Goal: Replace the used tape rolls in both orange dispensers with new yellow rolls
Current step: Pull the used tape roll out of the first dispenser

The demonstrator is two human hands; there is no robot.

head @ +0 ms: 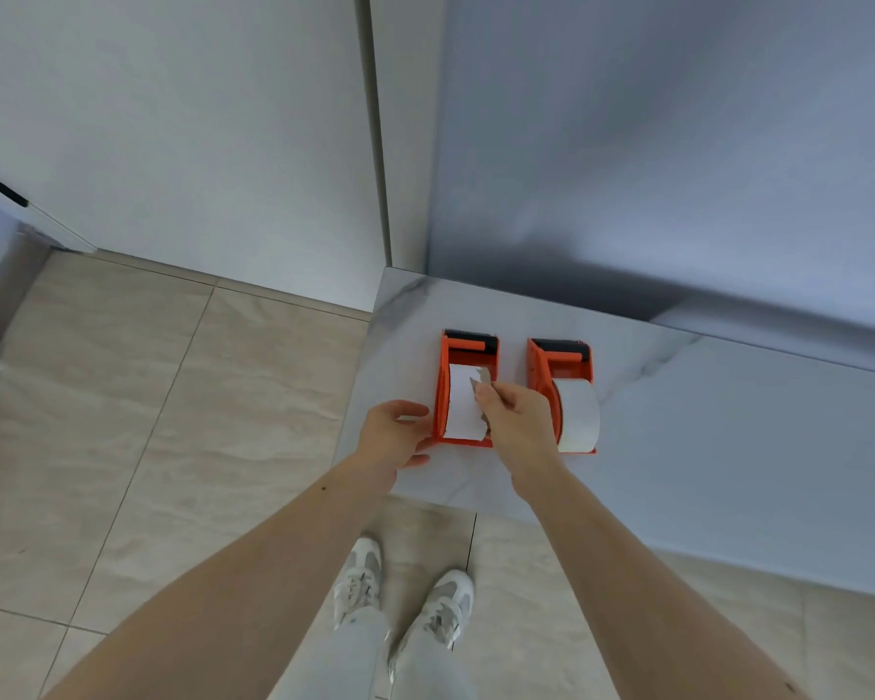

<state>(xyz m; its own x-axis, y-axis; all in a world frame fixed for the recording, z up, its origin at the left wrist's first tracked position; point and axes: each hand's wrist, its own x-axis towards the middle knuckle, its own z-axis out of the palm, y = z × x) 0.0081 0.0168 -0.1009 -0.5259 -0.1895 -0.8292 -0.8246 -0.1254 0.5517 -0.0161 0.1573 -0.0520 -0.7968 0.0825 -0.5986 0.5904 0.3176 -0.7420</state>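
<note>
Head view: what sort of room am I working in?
Probably a home kitchen or a similar indoor room: a marble-look countertop, beige floor tiles and plain pale cabinet panels. Nothing confirms it.

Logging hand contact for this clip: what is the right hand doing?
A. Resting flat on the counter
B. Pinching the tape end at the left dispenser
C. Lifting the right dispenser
B: the right hand pinches the torn tape end above the left dispenser.

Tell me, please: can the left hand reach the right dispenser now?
Probably not directly: the right hand pinching the tape end lies between the left hand and the right dispenser.
</note>
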